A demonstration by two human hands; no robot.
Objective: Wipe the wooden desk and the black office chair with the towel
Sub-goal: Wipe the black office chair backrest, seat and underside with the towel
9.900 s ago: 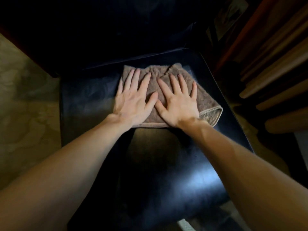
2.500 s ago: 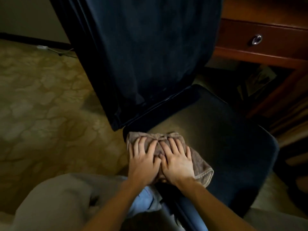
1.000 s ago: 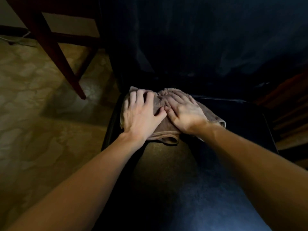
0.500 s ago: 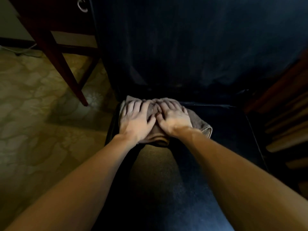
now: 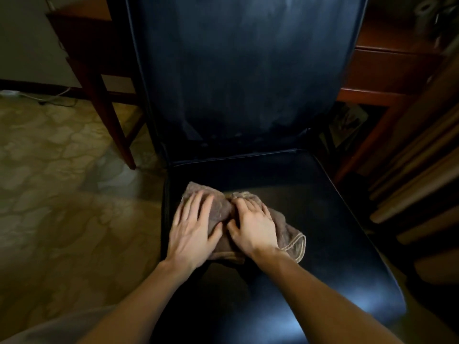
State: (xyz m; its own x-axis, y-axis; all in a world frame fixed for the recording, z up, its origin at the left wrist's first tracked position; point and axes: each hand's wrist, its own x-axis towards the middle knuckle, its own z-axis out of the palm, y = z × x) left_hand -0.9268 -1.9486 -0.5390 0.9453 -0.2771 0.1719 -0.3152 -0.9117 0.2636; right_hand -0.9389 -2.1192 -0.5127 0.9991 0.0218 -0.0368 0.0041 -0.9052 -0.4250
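Both hands have drawn the towel (image 5: 289,235) back from the foot of the backrest (image 5: 236,70), so a strip of bare seat (image 5: 323,219) now shows behind it.

From the head camera, the towel lies bunched near the seat's left edge. The left hand (image 5: 192,232) presses flat on it, fingers spread wide. The right hand (image 5: 255,229) sits beside it, thumbs nearly touching, fingers a little bent over a ridge of cloth and blurred.

This looks like the chair-wiping step, mid-stroke on the seat. Next, I'd guess, the right half of the seat and the backrest need passes. The desk (image 5: 387,65) stands behind the chair.
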